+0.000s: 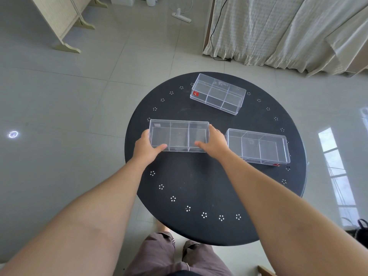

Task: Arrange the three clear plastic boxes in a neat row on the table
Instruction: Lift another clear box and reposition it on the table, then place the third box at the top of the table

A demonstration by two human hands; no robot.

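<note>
Gripping the left box (pixel 178 135) at its two short ends, both hands held it over the left part of the round black table (pixel 199 186). The left hand (pixel 146 147) wrapped the box's left end, thumb lying along the near wall and fingers hidden behind the far side. The right hand (pixel 214 141) clasped the right end the same way, thumb pointing inward along the near wall. Whether the box rested on the table or was lifted slightly could not be told. It lay with its long side roughly parallel to the near edge and showed three compartments through its clear walls.

Just beside the right hand, the right box (pixel 258 146) sat near the table's right edge, turned a little so its far end angled away. A small red label (pixel 276 164) showed at its near right corner. Its left end was close to the right hand; whether they touched could not be told.

Well apart from both, the far box (pixel 218 94) stood near the table's far edge, rotated diagonally, with a red label (pixel 196 93) on its left end. Dividers split it into six cells.

Small clusters of holes (pixel 173 198) ringed the table's rim. Beyond it lay pale floor tiles (pixel 79 96), a power strip (pixel 181 16), and curtains (pixel 278 26).
</note>
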